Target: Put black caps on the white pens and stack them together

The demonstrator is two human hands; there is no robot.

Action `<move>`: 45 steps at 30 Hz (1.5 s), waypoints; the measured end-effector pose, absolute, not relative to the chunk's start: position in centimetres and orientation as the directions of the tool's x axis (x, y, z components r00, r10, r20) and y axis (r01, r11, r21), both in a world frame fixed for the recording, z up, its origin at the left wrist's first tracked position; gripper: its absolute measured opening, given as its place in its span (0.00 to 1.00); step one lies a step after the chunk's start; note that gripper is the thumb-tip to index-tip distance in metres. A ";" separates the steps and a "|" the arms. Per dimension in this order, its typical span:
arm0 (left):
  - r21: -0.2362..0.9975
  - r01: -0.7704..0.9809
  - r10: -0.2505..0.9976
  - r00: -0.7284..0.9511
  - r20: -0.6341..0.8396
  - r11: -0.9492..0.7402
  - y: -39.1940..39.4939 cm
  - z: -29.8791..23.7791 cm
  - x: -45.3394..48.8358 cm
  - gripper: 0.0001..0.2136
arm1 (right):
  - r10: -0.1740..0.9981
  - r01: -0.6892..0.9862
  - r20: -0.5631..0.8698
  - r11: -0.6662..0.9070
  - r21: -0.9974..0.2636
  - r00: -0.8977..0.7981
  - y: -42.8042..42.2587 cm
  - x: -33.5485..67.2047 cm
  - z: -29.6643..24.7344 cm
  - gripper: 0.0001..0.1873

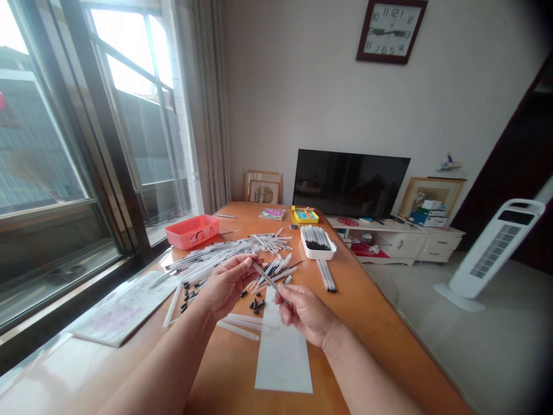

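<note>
A slim whitish pen (pixel 265 275) slants between my two hands above the table. My left hand (pixel 231 279) pinches its far upper end, and my right hand (pixel 305 311) grips the lower end, where the fingers hide the tip. Under my right hand lies a white paper strip (pixel 283 357). Small black pen caps (pixel 256 305) are scattered between the hands, with more caps (pixel 186 293) left of my left wrist. Behind the hands spreads a heap of translucent pen barrels (pixel 216 253). A few clear tubes (pixel 239 329) rest near my left forearm.
A white box (pixel 319 253) of black-tipped pens stands on the right, with a row of pens (pixel 326 276) before it. Farther off are a red plastic basket (pixel 192 233), a booklet (pixel 272 214) and a yellow box (pixel 305 216). A flat board (pixel 125 314) lies left, by the window.
</note>
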State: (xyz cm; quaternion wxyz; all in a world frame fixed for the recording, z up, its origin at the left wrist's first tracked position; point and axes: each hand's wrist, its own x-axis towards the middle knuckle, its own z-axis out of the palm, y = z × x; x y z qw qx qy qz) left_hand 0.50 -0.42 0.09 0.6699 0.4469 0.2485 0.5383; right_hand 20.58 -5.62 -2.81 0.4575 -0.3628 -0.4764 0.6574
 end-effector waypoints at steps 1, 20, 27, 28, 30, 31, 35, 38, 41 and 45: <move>0.865 -0.502 0.942 0.301 0.147 0.025 -0.4 0.1 0.5 0.11 | 0.942 -0.268 -0.045 -0.140 -0.953 -0.331 -5.7 20.6 -2.7 0.26; 0.860 -0.508 0.954 0.275 0.119 0.040 -0.6 -0.1 1.2 0.09 | 0.931 -0.373 -0.018 -0.164 -0.913 -0.364 -5.5 20.6 -2.8 0.23; 0.882 -0.472 0.952 0.277 0.128 0.018 -0.5 -0.2 1.2 0.09 | 0.919 -0.413 -0.045 -0.219 -0.884 -0.391 -5.3 20.8 -2.7 0.22; 0.884 -0.468 0.950 0.280 0.137 0.010 -0.5 -0.2 1.2 0.09 | 0.916 -0.420 -0.044 -0.225 -0.879 -0.398 -5.3 20.8 -2.7 0.21; 0.886 -0.463 0.944 0.293 0.150 0.003 -0.5 -0.2 1.1 0.09 | 0.904 -0.441 -0.044 -0.249 -0.862 -0.425 -5.3 21.0 -2.6 0.21; 0.885 -0.465 0.941 0.300 0.154 0.004 -0.5 -0.1 1.1 0.09 | 0.896 -0.451 -0.044 -0.264 -0.852 -0.441 -5.3 21.0 -2.6 0.21; 0.877 -0.481 0.937 0.315 0.153 0.018 -0.6 0.0 1.1 0.09 | 0.879 -0.474 -0.048 -0.301 -0.827 -0.475 -5.3 21.0 -2.7 0.21; 0.874 -0.485 0.941 0.311 0.131 0.038 -0.5 -0.1 1.2 0.10 | 0.885 -0.485 -0.035 -0.288 -0.825 -0.465 -5.3 21.0 -2.8 0.21; 0.869 -0.493 0.946 0.301 0.120 0.047 -0.5 -0.2 1.2 0.13 | 0.901 -0.486 -0.027 -0.258 -0.835 -0.432 -5.3 21.1 -2.7 0.22; 0.876 -0.480 0.960 0.261 0.102 0.037 -0.4 -0.3 1.3 0.13 | 0.911 -0.440 -0.032 -0.229 -0.868 -0.411 -5.3 21.0 -2.6 0.23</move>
